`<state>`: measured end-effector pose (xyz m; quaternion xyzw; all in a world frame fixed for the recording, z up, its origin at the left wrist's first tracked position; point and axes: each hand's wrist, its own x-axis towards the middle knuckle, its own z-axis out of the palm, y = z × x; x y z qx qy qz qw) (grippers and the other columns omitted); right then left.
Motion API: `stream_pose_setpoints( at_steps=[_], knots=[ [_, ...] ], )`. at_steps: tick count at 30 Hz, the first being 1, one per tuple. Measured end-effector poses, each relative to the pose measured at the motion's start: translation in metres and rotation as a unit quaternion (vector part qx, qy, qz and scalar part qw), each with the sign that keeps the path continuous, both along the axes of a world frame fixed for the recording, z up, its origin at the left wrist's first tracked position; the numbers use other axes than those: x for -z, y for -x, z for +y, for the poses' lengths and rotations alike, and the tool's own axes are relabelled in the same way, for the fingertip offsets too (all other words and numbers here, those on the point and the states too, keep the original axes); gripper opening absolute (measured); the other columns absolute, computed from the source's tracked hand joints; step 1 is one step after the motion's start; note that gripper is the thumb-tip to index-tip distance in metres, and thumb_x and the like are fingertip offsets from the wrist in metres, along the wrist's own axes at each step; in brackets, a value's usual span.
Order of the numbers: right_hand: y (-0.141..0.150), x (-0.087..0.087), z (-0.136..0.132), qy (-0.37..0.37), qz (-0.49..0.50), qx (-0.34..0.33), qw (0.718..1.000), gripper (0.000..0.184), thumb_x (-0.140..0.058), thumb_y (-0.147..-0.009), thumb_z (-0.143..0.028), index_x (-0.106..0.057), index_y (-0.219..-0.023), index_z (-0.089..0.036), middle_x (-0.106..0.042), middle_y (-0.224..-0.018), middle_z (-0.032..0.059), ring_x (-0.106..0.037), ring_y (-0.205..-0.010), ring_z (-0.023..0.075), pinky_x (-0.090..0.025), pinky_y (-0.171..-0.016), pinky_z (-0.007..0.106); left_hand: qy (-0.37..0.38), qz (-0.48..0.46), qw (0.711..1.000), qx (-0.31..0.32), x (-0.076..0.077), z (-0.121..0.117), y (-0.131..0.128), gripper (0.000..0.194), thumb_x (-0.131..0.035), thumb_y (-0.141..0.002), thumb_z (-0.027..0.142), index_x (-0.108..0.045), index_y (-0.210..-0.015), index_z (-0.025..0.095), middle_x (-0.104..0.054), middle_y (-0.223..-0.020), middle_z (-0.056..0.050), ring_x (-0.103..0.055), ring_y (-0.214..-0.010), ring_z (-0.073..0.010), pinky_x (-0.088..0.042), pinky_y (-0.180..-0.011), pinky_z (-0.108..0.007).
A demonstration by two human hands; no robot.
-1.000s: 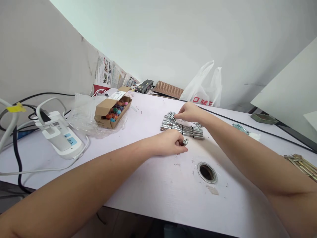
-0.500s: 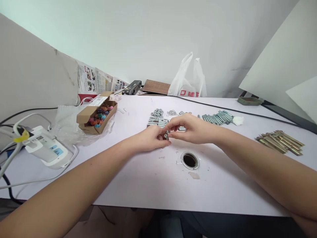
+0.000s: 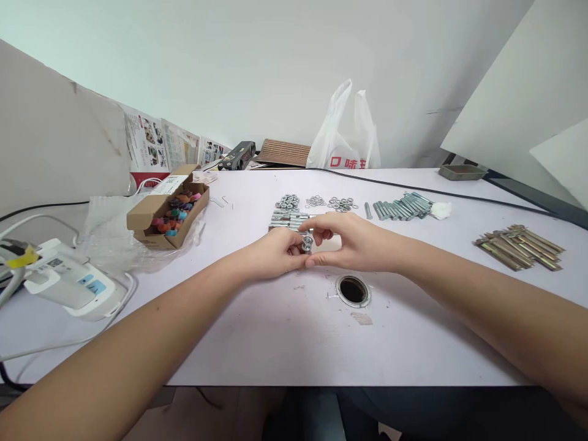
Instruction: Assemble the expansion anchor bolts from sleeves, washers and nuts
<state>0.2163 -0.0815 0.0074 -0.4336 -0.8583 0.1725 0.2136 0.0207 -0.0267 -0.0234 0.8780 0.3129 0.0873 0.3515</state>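
My left hand (image 3: 275, 252) and my right hand (image 3: 351, 242) meet over the middle of the white table (image 3: 285, 331). Together they pinch a small silver bolt with a nut (image 3: 307, 244) on its end, the left from below and the right with thumb and forefinger around the nut. Just behind my fingers lies a row of silver sleeves (image 3: 290, 219). Further back sit a heap of nuts (image 3: 287, 201) and small piles of washers (image 3: 340, 203).
A round cable hole (image 3: 353, 290) lies just in front of my right hand. Silver bolts (image 3: 400, 207) and brass-coloured anchors (image 3: 520, 246) lie to the right. A cardboard box of coloured pieces (image 3: 168, 212), a power strip (image 3: 68, 280) and a white plastic bag (image 3: 345, 147) stand left and back.
My right hand came back from the nut heap to my left hand and closed on the bolt's end. The view swung right, bringing the bolts and anchors into sight.
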Motion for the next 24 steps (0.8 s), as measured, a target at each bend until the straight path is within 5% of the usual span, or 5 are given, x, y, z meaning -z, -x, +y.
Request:
stream_pose_setpoints(
  at_steps=[6, 11, 17, 21, 24],
  knots=[
    [-0.004, 0.015, -0.003, -0.050, 0.045, 0.050, 0.996, 0.026, -0.067, -0.079, -0.042, -0.067, -0.080, -0.016, -0.058, -0.068, 0.0017, -0.053, -0.068, 0.0142, -0.041, -0.065, 0.028, -0.012, -0.004, 1.000, 0.000, 0.002, 0.001, 0.001, 0.039, -0.052, -0.081, 0.053, -0.046, -0.065, 0.018, -0.042, -0.056, 0.005, -0.036, -0.051, -0.0086, -0.026, -0.047, -0.023],
    [0.001, 0.025, -0.008, -0.051, 0.086, 0.008, 0.995, 0.031, -0.063, -0.082, -0.034, -0.062, -0.108, -0.017, -0.060, -0.076, 0.0014, -0.053, -0.069, 0.0135, -0.042, -0.067, 0.028, -0.025, 0.002, 1.000, 0.006, 0.003, 0.003, 0.001, 0.029, -0.058, -0.077, 0.045, -0.053, -0.068, 0.018, -0.043, -0.055, 0.005, -0.037, -0.052, -0.0089, -0.027, -0.048, -0.023],
    [0.000, 0.023, -0.011, -0.122, 0.178, 0.081, 0.973, 0.034, -0.056, -0.085, -0.028, -0.049, -0.054, -0.017, -0.038, -0.049, -0.0041, -0.036, -0.050, 0.0084, -0.030, -0.050, 0.025, 0.018, 0.000, 1.000, 0.004, -0.003, -0.002, 0.000, 0.031, -0.057, -0.078, 0.047, -0.056, -0.068, 0.017, -0.048, -0.056, 0.004, -0.041, -0.052, -0.0095, -0.030, -0.048, -0.023],
    [0.000, 0.024, -0.012, -0.038, 0.171, 0.050, 0.983, 0.018, -0.058, -0.086, -0.033, -0.064, -0.087, -0.016, -0.052, -0.060, -0.0029, -0.046, -0.057, 0.0096, -0.036, -0.056, 0.024, 0.031, -0.003, 0.999, 0.015, -0.004, -0.001, 0.001, 0.029, -0.057, -0.079, 0.044, -0.056, -0.068, 0.017, -0.050, -0.057, 0.004, -0.044, -0.053, -0.0094, -0.031, -0.049, -0.023],
    [-0.001, 0.027, -0.013, 0.002, 0.203, 0.047, 0.978, 0.046, -0.051, -0.090, -0.043, -0.048, -0.052, -0.017, -0.031, -0.046, -0.0053, -0.027, -0.045, 0.0069, -0.022, -0.045, 0.025, 0.029, -0.003, 1.000, 0.006, -0.005, -0.002, 0.001, 0.029, -0.059, -0.078, 0.044, -0.058, -0.068, 0.017, -0.051, -0.056, 0.004, -0.043, -0.051, -0.0092, -0.031, -0.048, -0.023]
  ],
)
